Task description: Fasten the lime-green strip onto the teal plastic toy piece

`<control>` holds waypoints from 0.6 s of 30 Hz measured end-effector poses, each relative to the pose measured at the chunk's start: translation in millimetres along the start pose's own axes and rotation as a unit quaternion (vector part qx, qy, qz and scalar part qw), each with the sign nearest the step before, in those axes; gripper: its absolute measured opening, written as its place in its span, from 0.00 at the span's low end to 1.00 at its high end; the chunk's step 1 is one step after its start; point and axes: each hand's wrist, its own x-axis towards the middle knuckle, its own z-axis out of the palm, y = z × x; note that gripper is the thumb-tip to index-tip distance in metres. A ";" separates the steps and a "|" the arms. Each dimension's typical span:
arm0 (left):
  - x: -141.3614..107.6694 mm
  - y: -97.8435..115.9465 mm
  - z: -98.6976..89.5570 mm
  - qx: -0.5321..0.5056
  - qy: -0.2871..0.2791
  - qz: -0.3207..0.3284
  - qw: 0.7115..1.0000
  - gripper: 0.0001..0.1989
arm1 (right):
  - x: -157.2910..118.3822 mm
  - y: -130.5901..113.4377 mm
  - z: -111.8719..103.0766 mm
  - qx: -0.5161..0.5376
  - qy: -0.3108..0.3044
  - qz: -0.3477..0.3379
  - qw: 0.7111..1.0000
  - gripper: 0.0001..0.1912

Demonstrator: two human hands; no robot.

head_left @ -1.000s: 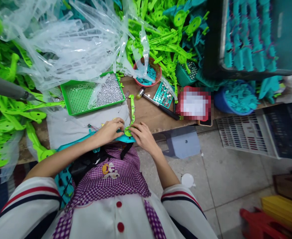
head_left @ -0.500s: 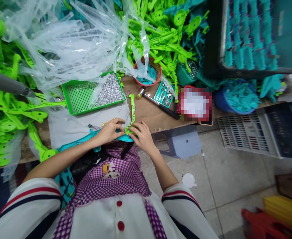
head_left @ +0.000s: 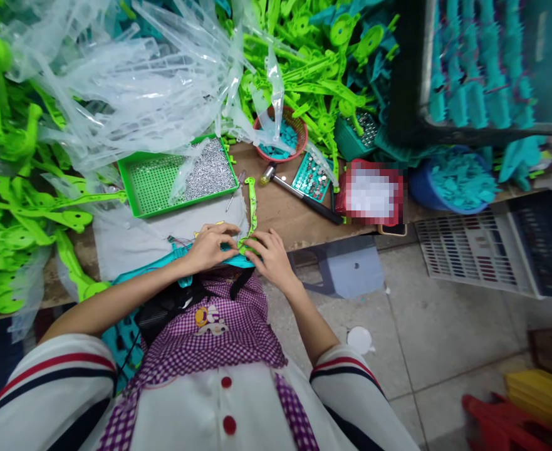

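Note:
My left hand (head_left: 211, 246) is closed in a pinch at the edge of the table; whatever lies between its fingertips is too small to make out. Close beside it, my right hand (head_left: 272, 255) curls its fingers on the lower end of a long lime-green plastic part (head_left: 253, 205). Beneath both hands lies a teal plastic part (head_left: 146, 269), with thin wires near its left half. The green part's upper end points away from me across the table. My fingers partly cover where the green and teal parts meet.
A green tray (head_left: 137, 212) of small metal pieces stands behind my hands. Right of it lie a screwdriver (head_left: 231, 199), a hammer (head_left: 311, 202) and a red basket (head_left: 304, 147) of teal bits. Piled lime-green parts (head_left: 304, 69) and clear plastic parts (head_left: 130, 94) crowd the back.
Both hands keep almost the same pose on the parts. The whole view has shifted slightly, so things at the right appear a little farther right.

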 end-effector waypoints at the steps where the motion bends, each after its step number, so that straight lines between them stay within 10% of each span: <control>1: 0.0 0.5 -0.1 0.001 -0.002 -0.002 1.000 0.03 | 0.1 0.0 0.1 0.000 0.001 0.000 1.000 0.18; 18: -1.2 -4.2 -5.7 -0.053 0.016 0.021 0.998 0.03 | -1.0 -0.5 2.0 0.012 0.003 0.009 1.000 0.18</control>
